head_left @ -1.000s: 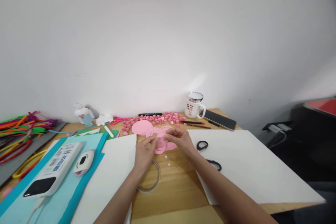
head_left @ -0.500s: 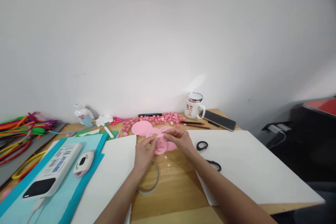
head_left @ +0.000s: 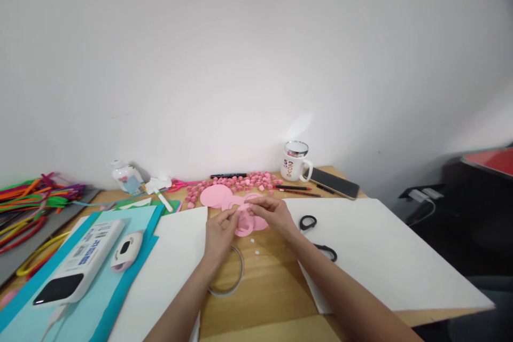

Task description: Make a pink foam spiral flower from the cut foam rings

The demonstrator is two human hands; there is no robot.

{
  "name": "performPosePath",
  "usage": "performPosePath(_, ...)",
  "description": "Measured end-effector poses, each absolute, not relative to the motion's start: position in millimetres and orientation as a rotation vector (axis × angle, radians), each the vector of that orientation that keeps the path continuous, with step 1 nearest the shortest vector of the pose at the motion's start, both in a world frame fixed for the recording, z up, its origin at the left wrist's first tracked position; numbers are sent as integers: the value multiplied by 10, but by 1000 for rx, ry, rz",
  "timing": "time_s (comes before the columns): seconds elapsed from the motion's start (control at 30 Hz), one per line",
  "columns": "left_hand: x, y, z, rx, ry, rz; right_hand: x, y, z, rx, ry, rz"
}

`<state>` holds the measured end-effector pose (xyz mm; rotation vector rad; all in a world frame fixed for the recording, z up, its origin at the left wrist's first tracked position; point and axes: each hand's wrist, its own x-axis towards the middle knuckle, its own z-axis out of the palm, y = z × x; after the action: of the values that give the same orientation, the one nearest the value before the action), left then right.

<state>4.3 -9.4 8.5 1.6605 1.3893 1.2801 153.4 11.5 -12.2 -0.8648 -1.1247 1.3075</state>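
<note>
Left hand (head_left: 219, 228): thumb and fingertips drawn together, pinching pink paper (head_left: 244, 226). Right hand (head_left: 274, 212): thumb and fingers likewise closed, at the paper's upper right; the exact grip is too small to tell. Paper lies between the two sets of fingertips, in front of both hands. Pink discs (head_left: 215, 195) just beyond the left hand; beads (head_left: 262, 180) scattered farther out past both. Two white bits (head_left: 257, 252) on the table (head_left: 272, 288), nearer the body than the right fingertips. Ring (head_left: 242, 272) flat beside the left wrist, partly under that forearm. Black handles (head_left: 308, 222) right of the right hand. Mug (head_left: 294, 168) beyond the right hand, phone (head_left: 336, 184) beside it.
</note>
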Motion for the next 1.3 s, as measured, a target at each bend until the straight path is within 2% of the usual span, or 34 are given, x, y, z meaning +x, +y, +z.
performPosePath(1.3,37,-105,100,1653,1394,1239,1522,113,-139,-829,-1132,1270)
